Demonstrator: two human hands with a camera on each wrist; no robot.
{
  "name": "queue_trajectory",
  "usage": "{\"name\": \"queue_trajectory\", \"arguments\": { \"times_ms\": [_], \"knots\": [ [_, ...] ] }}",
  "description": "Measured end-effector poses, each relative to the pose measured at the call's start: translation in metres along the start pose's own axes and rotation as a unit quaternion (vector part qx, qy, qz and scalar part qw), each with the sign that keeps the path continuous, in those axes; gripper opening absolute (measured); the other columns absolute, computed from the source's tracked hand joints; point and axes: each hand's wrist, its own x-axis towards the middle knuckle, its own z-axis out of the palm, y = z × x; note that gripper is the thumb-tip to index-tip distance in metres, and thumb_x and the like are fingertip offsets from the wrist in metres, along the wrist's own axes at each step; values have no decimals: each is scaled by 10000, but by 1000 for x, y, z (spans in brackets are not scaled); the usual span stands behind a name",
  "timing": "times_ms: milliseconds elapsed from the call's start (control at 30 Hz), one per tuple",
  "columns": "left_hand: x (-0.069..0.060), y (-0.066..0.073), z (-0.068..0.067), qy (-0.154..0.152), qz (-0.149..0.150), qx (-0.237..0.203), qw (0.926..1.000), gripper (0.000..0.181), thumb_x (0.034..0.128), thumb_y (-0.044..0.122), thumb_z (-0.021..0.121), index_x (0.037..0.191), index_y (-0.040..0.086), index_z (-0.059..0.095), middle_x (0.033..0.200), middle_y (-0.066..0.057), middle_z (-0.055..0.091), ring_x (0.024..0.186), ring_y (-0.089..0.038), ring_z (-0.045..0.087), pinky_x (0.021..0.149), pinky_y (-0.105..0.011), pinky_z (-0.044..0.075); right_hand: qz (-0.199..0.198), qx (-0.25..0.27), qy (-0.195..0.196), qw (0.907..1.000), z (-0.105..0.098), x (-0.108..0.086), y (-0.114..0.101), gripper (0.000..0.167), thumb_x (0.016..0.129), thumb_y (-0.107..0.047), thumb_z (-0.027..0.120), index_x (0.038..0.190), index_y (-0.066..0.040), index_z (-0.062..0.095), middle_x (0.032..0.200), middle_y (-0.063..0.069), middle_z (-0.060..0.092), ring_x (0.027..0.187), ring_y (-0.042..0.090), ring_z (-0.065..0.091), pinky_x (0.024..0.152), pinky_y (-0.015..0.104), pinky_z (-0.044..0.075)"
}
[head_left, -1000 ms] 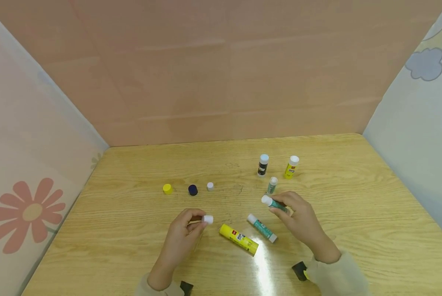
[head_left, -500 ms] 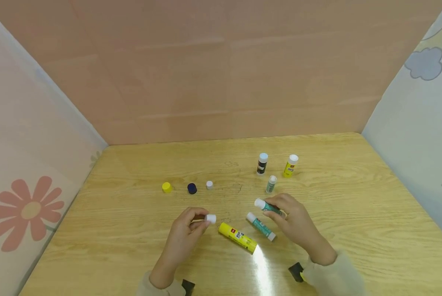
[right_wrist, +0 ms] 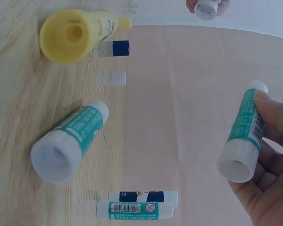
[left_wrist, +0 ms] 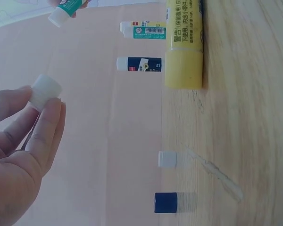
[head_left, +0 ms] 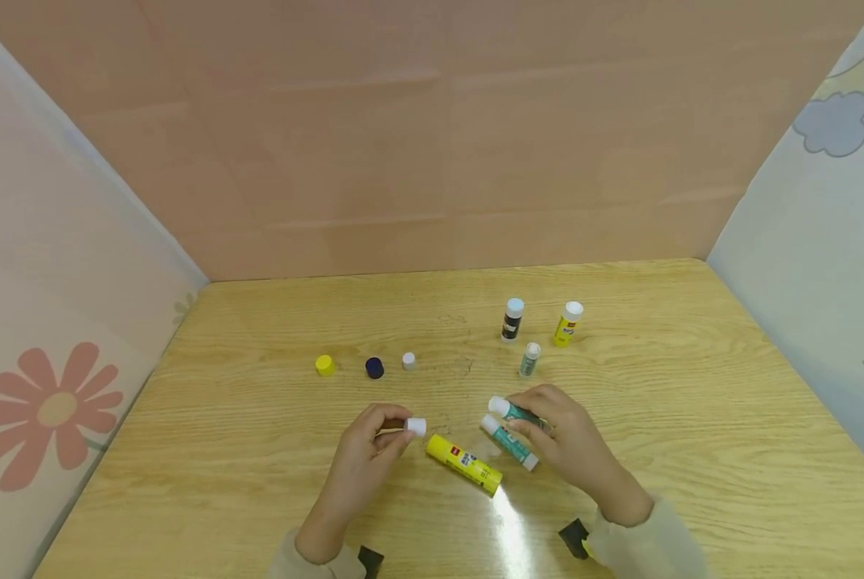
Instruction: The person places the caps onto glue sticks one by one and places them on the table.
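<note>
My left hand pinches a white cap between thumb and fingertips, above the table; the left wrist view shows this cap from close by. In my right hand is a teal glue stick, tilted, its white end toward the left hand. The right wrist view shows thumb and fingers round this glue stick. Cap and held glue stick are apart. Below the right hand a second teal glue stick lies on its side. A yellow glue stick lies between the hands.
A yellow cap, a dark blue cap and a small white cap sit in a row at left on the wooden table. Upright stand a black glue stick, a yellow-white one and a small teal one.
My right hand has moved left and slightly down with the teal glue stick. The left hand has shifted slightly right with the white cap, so the two are closer together.
</note>
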Motion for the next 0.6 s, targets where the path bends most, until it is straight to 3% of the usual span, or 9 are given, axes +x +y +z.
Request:
{"name": "queue_trajectory", "arguments": {
  "times_ms": [333, 600],
  "knots": [
    [0, 1, 2, -31, 66, 49, 10000, 178, 803, -35, 558, 979, -26, 530, 1011, -152, 511, 937, -198, 530, 753, -223, 466, 36, 125, -31, 9999, 1, 1, -5, 203, 769, -148, 632, 898, 8, 626, 863, 18, 559, 746, 112, 495, 575, 153, 435],
    [0, 0, 4, 3, 48, 5, 10000, 173, 796, -31, 571, 964, 1, 543, 979, -82, 525, 923, -179, 536, 738, -226, 473, 88, 162, -138, 9997, 4, 0, -7, 228, 674, -47, 692, 886, -4, 622, 857, 8, 545, 739, 99, 477, 580, 169, 440]
  ]
}}
